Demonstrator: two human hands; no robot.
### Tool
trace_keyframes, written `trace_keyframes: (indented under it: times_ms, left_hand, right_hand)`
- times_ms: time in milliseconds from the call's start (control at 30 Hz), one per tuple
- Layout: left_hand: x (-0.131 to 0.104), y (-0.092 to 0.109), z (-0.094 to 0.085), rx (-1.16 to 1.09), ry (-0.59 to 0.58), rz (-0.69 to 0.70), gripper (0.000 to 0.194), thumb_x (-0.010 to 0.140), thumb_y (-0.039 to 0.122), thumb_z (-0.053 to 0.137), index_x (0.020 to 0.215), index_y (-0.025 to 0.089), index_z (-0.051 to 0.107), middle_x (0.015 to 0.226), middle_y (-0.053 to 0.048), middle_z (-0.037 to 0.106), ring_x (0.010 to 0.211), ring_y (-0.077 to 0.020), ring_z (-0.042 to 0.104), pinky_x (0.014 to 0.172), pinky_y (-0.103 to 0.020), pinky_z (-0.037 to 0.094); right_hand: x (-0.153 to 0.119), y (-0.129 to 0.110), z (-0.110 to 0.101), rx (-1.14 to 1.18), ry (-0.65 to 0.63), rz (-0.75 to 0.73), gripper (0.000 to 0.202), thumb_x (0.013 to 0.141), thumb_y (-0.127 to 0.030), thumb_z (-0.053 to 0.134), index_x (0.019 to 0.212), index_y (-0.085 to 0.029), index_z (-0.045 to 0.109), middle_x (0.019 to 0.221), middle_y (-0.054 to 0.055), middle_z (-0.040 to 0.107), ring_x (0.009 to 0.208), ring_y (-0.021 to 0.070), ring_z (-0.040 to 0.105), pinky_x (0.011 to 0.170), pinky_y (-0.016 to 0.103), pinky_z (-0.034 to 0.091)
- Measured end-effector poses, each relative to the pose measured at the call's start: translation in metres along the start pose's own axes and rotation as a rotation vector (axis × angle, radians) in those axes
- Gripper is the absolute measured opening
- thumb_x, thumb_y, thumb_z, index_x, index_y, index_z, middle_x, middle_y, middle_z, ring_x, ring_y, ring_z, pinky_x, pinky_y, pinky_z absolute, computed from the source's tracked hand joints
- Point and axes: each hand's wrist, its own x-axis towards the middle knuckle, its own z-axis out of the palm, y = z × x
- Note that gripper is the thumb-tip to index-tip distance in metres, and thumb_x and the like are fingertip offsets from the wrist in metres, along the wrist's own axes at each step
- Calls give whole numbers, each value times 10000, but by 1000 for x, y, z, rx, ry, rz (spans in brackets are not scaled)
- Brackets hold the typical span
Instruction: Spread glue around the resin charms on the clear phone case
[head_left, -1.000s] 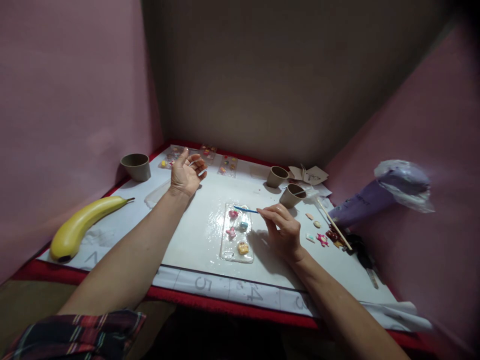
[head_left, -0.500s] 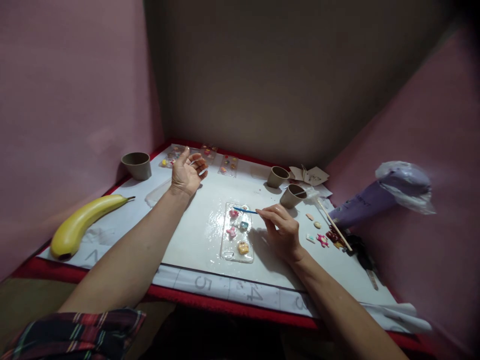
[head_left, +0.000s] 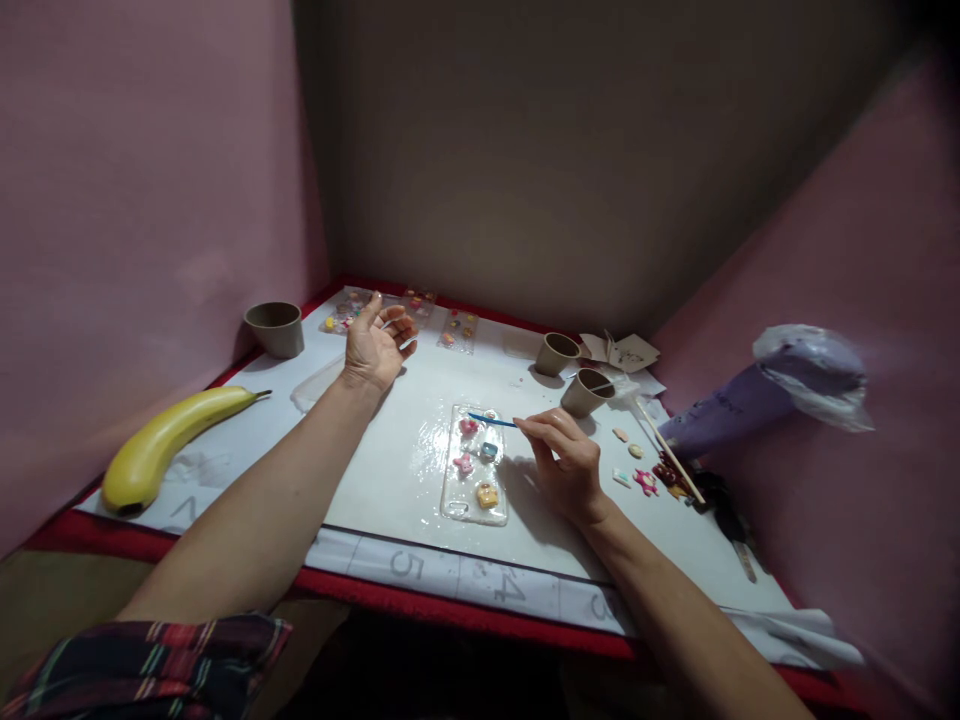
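Note:
Between the fingers of my right hand point(head_left: 564, 462) is a thin blue stick point(head_left: 491, 421), its tip over the upper end of a clear phone case point(head_left: 474, 484). The case lies flat and glossy on the white board, with several small charms on it: a red-pink one point(head_left: 469, 427), a teal one point(head_left: 488, 451), a pink one point(head_left: 463, 464) and a yellow one point(head_left: 487, 495). My left hand point(head_left: 379, 343) is held up beyond the case, palm turned inward, fingers loosely apart and holding nothing. Whether the stick touches the case I cannot tell.
A yellow banana point(head_left: 176, 440) lies at left near a brown cup point(head_left: 274, 330). Two more cups point(head_left: 557, 353) stand at back right. Decorated cases point(head_left: 457, 332) lie at the back. At right are loose charms point(head_left: 645, 482), a wooden stick point(head_left: 671, 450) and a purple bag point(head_left: 735, 405).
Almost nothing differs. The view has shifted very slightly, and both hands and the blue stick keep nearly the same places over the board.

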Motion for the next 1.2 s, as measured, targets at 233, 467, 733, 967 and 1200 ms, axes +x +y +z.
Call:
trace_keyframes:
  times_ms: [233, 467, 733, 967, 1200]
  left_hand:
    - [0, 0, -1, 0, -5, -5, 395, 679, 571, 680, 711, 189, 582, 656, -26, 611, 607, -167, 569, 565, -298, 421]
    - [1, -2, -2, -3, -24, -8, 388, 696, 566, 672, 723, 188, 590, 669, -26, 612, 615, -166, 570, 568, -299, 426]
    - [-1, -4, -1, 55, -66, -15, 372, 703, 541, 666, 746, 179, 590, 691, -25, 613, 630, -164, 576, 588, -302, 429]
    - [-5, -5, 4, 148, -90, 12, 368, 712, 544, 647, 727, 182, 586, 683, -26, 613, 639, -166, 577, 632, -311, 425]
    - [-10, -5, 9, 229, -105, 72, 384, 704, 571, 648, 703, 192, 584, 674, -25, 619, 635, -173, 573, 643, -316, 408]
  right_hand:
    - [0, 1, 0, -11, 9, 3, 265, 861, -47, 528, 974, -213, 700, 781, 51, 656, 714, 165, 571, 622, 330, 490]
    - [0, 1, -2, -9, 48, 4, 273, 858, -47, 538, 996, -223, 695, 788, 50, 650, 722, 168, 582, 631, 341, 502]
    - [2, 5, -5, -5, 120, 19, 273, 856, -65, 539, 1004, -227, 703, 795, 61, 657, 726, 179, 593, 631, 347, 517]
    - [2, 7, -4, 23, 126, 3, 269, 860, -68, 509, 981, -204, 708, 771, 64, 657, 726, 180, 590, 630, 334, 509]
    - [2, 9, -3, 21, 164, -29, 255, 871, -83, 499, 942, -196, 717, 773, 67, 659, 737, 180, 607, 666, 338, 522]
